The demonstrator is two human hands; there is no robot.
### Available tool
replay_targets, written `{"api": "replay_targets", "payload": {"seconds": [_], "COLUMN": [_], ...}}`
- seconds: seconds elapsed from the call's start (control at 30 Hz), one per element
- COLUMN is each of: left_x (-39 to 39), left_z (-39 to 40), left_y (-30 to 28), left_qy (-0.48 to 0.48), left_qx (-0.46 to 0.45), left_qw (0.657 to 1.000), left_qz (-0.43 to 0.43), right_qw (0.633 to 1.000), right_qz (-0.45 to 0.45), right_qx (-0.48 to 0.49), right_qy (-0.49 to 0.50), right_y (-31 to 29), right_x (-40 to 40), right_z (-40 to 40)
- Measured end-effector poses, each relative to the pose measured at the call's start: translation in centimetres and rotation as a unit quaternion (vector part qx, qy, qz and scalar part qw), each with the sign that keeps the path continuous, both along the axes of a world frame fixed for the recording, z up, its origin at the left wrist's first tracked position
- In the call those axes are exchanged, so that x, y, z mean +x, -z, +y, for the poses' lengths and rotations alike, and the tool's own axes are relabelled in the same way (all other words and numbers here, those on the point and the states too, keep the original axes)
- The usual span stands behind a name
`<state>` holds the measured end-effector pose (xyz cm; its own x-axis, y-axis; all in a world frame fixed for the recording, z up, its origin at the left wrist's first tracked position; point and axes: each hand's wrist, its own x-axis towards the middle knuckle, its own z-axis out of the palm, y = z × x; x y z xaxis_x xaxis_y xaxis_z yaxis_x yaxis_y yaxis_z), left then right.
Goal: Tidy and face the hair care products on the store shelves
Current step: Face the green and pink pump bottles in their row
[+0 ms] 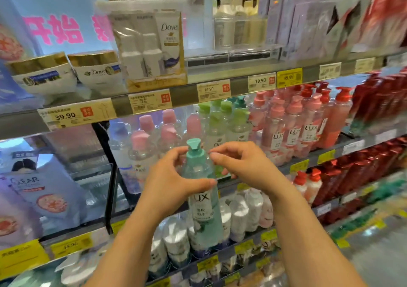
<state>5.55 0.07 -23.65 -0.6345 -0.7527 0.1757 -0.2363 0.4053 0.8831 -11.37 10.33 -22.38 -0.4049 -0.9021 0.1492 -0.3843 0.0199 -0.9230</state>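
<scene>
Midway along the aisle, the left hand grips a teal Lux bottle at its shoulder, held before the shelves; the right hand apparently pinches near the pump. Turning pump and label forward before reshelving would serve best.

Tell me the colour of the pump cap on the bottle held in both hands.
Teal green: the pump cap tops the Lux bottle, seen in the head view.

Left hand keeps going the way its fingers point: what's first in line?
Likely the right hand. The left hand grips the teal Lux bottle, fingers aimed right across its neck; depth is unclear.
</scene>
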Motion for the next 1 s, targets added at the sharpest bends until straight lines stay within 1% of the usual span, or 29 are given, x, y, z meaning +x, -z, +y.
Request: {"api": "replay_targets", "payload": {"seconds": [0.1,0.2,0.3,0.4,0.47,0.53,0.6,0.7,0.83,0.93,1.0], "left_x": [-3.5,-6.7,-9.9,-13.0,-14.9,-16.6,-18.2,-20.1,-20.7,-19.7,-18.8], "left_z": [1.6,2.7,3.8,4.8,4.9,5.2,5.9,7.1,7.2,5.9,4.5], "left_y": [0.0,-0.1,-0.7,-1.4,-1.7,-2.3,-3.0,-3.5,-3.8,-3.6,-3.1], "left_qy": [0.019,0.036,0.073,0.115,0.125,0.108,0.076,0.029,-0.005,-0.069,-0.127], "left_qx": [0.037,0.061,0.088,0.095,0.088,0.071,0.033,-0.024,-0.066,-0.108,-0.164], "left_qw": [0.999,0.996,0.989,0.983,0.982,0.985,0.991,0.992,0.990,0.987,0.977], "left_qz": [0.033,0.060,0.088,0.110,0.112,0.112,0.106,0.117,0.123,0.094,0.049], "right_qw": [1.000,0.998,0.998,0.999,1.000,1.000,1.000,0.996,0.987,0.980,0.981], "right_qz": [-0.022,-0.050,-0.037,-0.030,-0.008,-0.006,0.007,0.077,0.147,0.191,0.183], "right_qx": [0.010,0.031,0.037,0.019,0.004,-0.009,-0.022,-0.032,-0.041,-0.044,-0.048], "right_qy": [0.009,-0.016,-0.018,-0.024,-0.006,0.007,0.017,0.043,0.053,0.043,0.034], "right_y": [0.2,0.2,-0.1,-0.5,-0.6,-1.0,-1.1,-1.7,-2.6,-3.0,-2.8], "right_x": [-2.5,-5.3,-7.5,-9.6,-11.2,-12.6,-13.8,-15.2,-16.7,-17.6,-18.2], "right_z": [2.9,5.6,7.4,8.1,8.3,8.5,8.2,7.3,6.0,5.1,4.5]}}
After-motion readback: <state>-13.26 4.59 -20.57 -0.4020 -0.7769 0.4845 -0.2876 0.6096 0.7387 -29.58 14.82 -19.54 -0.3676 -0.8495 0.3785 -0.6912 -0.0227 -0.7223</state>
